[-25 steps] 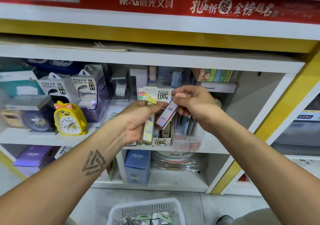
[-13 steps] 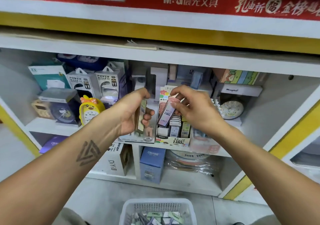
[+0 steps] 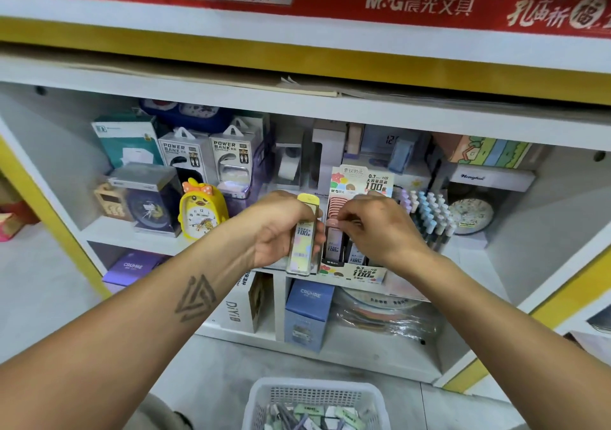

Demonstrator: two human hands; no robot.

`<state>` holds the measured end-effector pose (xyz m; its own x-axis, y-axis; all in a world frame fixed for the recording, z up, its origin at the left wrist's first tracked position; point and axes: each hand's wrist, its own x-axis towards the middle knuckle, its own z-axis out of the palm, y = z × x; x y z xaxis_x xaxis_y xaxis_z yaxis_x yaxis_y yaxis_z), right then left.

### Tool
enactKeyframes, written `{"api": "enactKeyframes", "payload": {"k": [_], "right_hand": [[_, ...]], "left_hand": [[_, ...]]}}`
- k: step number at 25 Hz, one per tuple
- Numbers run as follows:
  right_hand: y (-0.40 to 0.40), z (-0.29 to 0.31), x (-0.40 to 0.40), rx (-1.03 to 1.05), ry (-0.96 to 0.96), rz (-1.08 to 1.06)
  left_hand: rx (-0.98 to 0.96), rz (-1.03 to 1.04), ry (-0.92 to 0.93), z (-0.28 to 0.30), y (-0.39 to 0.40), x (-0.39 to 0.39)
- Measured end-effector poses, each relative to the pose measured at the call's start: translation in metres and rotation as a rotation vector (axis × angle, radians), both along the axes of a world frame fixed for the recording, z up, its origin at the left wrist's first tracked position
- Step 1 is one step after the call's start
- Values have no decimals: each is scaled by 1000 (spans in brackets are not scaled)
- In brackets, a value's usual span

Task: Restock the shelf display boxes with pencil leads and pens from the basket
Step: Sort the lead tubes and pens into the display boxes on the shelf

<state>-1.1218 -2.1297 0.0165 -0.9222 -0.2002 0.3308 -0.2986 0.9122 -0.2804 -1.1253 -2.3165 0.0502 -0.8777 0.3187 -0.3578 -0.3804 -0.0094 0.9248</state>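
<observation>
A yellow-capped pencil lead case (image 3: 303, 234) stands upright in the left hand (image 3: 281, 228), just left of the display box (image 3: 355, 272) on the shelf. More lead cases (image 3: 334, 246) stand in that box. Pens (image 3: 426, 218) stand beside it. The white basket (image 3: 317, 403) below holds more packs.

Your left hand (image 3: 281, 228) grips a lead case (image 3: 303, 236) upright, just left of the display box (image 3: 355, 272) on the shelf (image 3: 132, 231). Your right hand (image 3: 380, 228) sits over that box, fingers on a case inside it. Right of the box stand the pens (image 3: 426, 211); left along the shelf, the duck clock (image 3: 202, 210). The basket (image 3: 317, 403) lies below, on the floor before you.
</observation>
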Motion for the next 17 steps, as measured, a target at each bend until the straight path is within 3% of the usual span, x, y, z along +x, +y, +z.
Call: {"api": "enactKeyframes", "payload": {"k": [2,6,12,17], "right_hand": [[-1,4,-2,-133,16,3],[-10,19,2,-820,-288,73],[-5,34,10,-873,-294,69],[10,51,13,-812,-133,15]], "left_hand": [[2,-22,21,1,2,2],[-26,-74,90,-1,4,5],[-165,-169,243,-5,4,4],[-615,-53,557,-9,-19,-11]]}}
